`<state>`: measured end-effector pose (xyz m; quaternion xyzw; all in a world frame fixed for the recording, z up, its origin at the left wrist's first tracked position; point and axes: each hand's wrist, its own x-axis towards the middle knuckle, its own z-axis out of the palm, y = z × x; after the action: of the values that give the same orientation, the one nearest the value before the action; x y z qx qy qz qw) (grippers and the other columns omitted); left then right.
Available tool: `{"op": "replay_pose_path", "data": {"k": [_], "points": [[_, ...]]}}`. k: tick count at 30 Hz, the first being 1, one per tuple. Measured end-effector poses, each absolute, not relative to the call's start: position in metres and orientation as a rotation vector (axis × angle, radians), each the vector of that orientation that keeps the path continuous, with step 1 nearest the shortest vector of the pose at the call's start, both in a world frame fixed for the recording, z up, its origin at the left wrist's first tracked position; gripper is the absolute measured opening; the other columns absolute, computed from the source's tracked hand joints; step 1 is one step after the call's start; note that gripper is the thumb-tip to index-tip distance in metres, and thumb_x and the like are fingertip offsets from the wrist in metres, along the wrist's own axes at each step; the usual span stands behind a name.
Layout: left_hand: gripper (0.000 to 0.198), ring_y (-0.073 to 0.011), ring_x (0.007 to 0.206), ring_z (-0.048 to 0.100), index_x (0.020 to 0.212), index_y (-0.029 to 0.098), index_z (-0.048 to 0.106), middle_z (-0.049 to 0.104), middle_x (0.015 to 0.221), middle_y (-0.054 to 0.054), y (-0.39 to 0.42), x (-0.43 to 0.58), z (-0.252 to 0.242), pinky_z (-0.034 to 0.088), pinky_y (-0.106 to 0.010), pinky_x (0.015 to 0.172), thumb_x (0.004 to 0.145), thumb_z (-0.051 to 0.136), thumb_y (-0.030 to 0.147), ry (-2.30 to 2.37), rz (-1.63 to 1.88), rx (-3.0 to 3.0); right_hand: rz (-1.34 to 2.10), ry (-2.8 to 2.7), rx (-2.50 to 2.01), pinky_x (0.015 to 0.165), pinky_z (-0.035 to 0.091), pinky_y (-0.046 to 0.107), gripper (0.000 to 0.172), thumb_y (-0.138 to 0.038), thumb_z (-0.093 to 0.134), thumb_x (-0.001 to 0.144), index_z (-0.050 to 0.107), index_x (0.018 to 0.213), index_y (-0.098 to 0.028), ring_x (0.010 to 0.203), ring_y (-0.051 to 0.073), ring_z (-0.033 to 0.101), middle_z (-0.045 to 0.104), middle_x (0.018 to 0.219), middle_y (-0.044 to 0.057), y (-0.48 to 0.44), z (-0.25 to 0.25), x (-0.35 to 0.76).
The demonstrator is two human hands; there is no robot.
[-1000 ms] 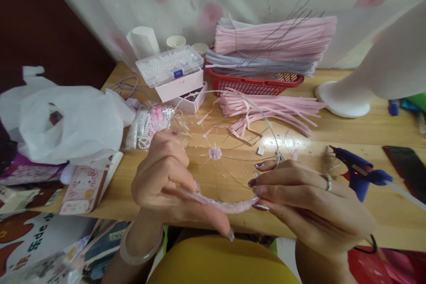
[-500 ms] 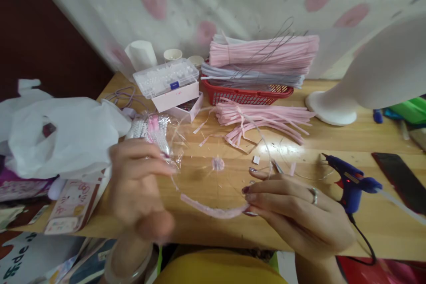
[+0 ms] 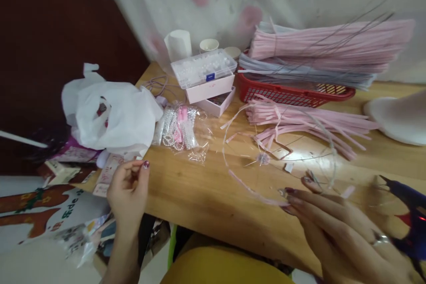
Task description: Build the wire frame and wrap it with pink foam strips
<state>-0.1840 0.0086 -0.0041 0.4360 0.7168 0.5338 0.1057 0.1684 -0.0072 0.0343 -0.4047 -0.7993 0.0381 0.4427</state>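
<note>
Hoop (image 3: 248, 191) in right hand (image 3: 346, 228), left hand (image 3: 128, 193) apart

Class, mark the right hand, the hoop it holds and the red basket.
Right hand (image 3: 344, 230): head view, middle of its visible part.
Hoop (image 3: 270, 201): head view, pink-wrapped stretch.
Red basket (image 3: 280, 94): head view, front wall.

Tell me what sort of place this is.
Probably a small craft workspace: a glue gun, pink strips piled on a red basket, and bagged beads, all on a wooden table.
</note>
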Motion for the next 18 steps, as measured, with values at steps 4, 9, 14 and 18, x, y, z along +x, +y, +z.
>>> {"op": "replay_pose_path", "data": {"k": [4,9,14,18], "points": [[0.035,-0.0124,0.05,0.048,0.086,0.022,0.068,0.057,0.062,0.004,0.009,-0.177,-0.007,0.039,-0.024,0.047,0.086,0.065,0.057,1.997,1.172,1.106,-0.03,-2.026,-1.005,0.085,0.063,0.029,0.017,-0.004,0.069,0.085,0.076,0.097,-0.015,0.083,0.02,0.077,0.08,0.087,0.008,-0.01,0.028,0.161],[0.05,-0.0127,0.056,0.048,0.095,0.021,0.072,0.063,0.074,-0.001,0.032,-0.131,0.008,0.039,-0.024,0.049,0.088,0.055,0.068,1.581,1.06,1.236,0.109,-2.156,-0.957,0.092,0.063,0.036,0.016,-0.002,0.061,0.09,0.074,0.098,-0.009,0.088,0.02,0.076,0.079,0.089,0.01,-0.017,0.029,0.167],[0.038,-0.0162,0.083,0.061,0.09,0.022,0.075,0.068,0.083,-0.003,0.046,-0.082,0.016,0.05,-0.026,0.078,0.092,0.059,0.057,1.296,1.036,1.388,0.2,-2.265,-0.941,0.098,0.06,0.046,0.021,-0.001,0.063,0.089,0.07,0.107,-0.007,0.096,0.022,0.072,0.077,0.098,0.012,-0.028,0.025,0.177],[0.024,-0.0102,0.068,0.054,0.075,0.02,0.068,0.058,0.07,0.003,0.053,-0.056,0.007,0.051,-0.022,0.068,0.075,0.082,0.04,1.192,1.324,0.901,0.198,-2.285,-0.966,0.099,0.059,0.046,0.023,0.001,0.062,0.089,0.068,0.109,-0.007,0.094,0.021,0.071,0.076,0.099,0.012,-0.03,0.026,0.181]]}}
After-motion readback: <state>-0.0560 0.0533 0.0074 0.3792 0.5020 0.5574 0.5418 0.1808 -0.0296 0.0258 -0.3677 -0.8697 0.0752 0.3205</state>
